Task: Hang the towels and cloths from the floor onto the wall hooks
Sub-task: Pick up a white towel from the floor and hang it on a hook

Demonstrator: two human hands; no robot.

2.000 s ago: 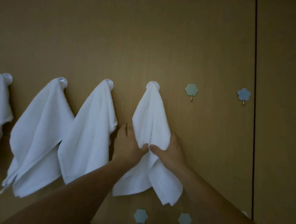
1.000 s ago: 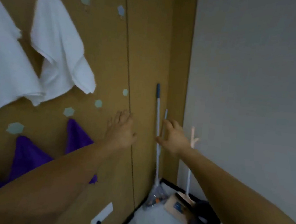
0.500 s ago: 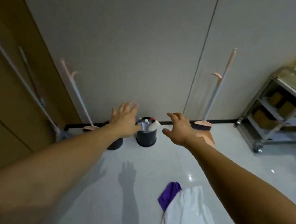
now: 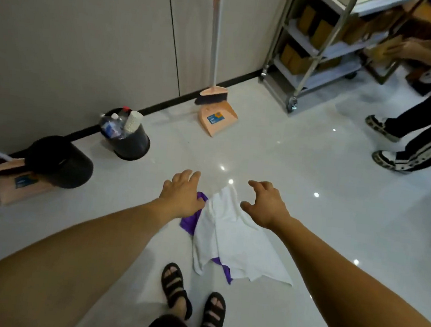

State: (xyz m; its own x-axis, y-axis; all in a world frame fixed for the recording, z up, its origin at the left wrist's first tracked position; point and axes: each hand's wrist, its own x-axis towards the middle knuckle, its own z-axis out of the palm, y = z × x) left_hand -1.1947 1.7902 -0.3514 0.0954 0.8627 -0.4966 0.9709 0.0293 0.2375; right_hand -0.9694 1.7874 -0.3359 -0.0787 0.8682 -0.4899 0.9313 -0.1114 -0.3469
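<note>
Operator: What are my fingers doing?

Spotter: On your left hand they're nearly straight and close together, holding nothing. On your right hand they're spread and loosely curled, also empty.

Operator: And the towels?

Spotter: Both hands hang over 2 pieces on the pale floor. A white towel lies crumpled there on top of a purple cloth that peeks out at the towel's left edge, by your left hand, and again at its lower edge. Your sandals stand near that lower end.

Operator: Further out?

Spotter: 2 black bins stand by the wall at left. There's also a peach dustpan with its broom upright, a metal cart at upper right, and another person's legs just beside the cart.
</note>
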